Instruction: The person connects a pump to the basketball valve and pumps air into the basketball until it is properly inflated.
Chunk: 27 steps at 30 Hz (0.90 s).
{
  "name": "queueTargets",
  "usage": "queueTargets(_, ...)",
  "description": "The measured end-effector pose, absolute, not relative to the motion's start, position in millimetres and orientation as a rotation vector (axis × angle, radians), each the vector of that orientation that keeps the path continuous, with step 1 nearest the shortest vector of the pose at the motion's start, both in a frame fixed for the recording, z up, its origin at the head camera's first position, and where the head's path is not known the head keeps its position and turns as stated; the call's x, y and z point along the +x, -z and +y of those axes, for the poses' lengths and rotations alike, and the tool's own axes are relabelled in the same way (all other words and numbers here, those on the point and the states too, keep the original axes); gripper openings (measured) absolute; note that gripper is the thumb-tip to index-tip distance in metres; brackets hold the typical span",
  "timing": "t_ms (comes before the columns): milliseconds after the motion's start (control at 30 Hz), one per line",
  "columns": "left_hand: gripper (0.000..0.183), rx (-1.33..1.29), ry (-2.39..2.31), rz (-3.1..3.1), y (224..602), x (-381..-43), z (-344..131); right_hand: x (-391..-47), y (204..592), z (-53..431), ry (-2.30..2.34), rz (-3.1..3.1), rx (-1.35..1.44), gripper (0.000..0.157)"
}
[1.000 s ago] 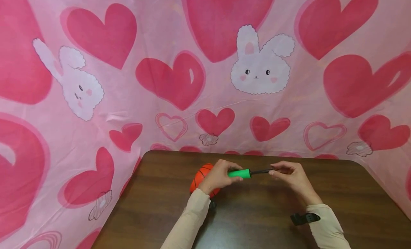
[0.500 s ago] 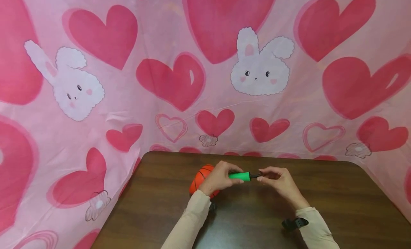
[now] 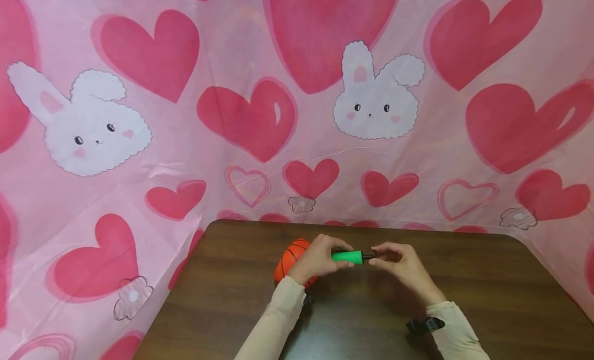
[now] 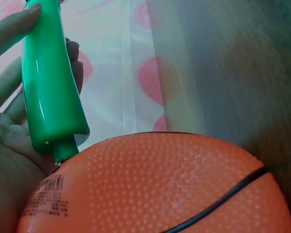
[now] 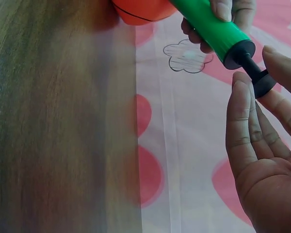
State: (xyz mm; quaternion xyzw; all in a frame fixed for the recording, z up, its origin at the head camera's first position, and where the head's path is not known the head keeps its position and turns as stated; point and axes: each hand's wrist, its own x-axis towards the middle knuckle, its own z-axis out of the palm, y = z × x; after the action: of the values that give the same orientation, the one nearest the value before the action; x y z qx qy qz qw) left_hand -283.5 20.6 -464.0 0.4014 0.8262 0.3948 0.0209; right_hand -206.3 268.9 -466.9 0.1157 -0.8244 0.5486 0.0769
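My left hand (image 3: 320, 258) grips the green barrel of a small hand pump (image 3: 348, 257), thumb on one side and fingers on the other. In the left wrist view the pump's narrow green end (image 4: 65, 149) meets the surface of an orange toy basketball (image 4: 174, 179) with black lines and small printed text. The black plunger rod (image 5: 250, 65) sticks out a short way from the barrel's other end. At its tip, the thumb and fingers of my right hand (image 3: 406, 264) pinch the round black handle (image 5: 264, 85). My left hand partly hides the ball in the head view.
A dark brown wooden table (image 3: 487, 277) with rounded corners lies below both hands. Pink cloth (image 3: 315, 138) printed with hearts and rabbits hangs behind it and along its sides. Dark wrist straps (image 3: 424, 326) sit at the cream sleeves.
My right hand has moved left toward my left hand, and much of the black rod has slid into the green barrel. The left hand and ball stay nearly still.
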Motion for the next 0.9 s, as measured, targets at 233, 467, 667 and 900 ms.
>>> queueTargets(233, 0.034, 1.245, -1.227, 2.544, 465.7, -280.9, 20.2, -204.8, 466.5, 270.5, -1.612, -2.508, 0.327, 0.03)
queueTargets(467, 0.034, 1.273, -1.211, 2.563, 467.1, -281.9, 20.9, -204.5, 469.3, 270.7, -1.58, -2.474, 0.372, 0.028)
queueTargets(667, 0.034, 1.287, -1.218, 2.549, 468.8, -283.7, 19.6, -205.5, 467.7, 270.9, -1.547, -2.456, 0.411, 0.025)
queueTargets(900, 0.034, 1.296, -1.239, 2.518, 468.9, -284.5, 20.2, -204.9, 462.5, 274.2, -1.523, -2.47, 0.434, 0.024)
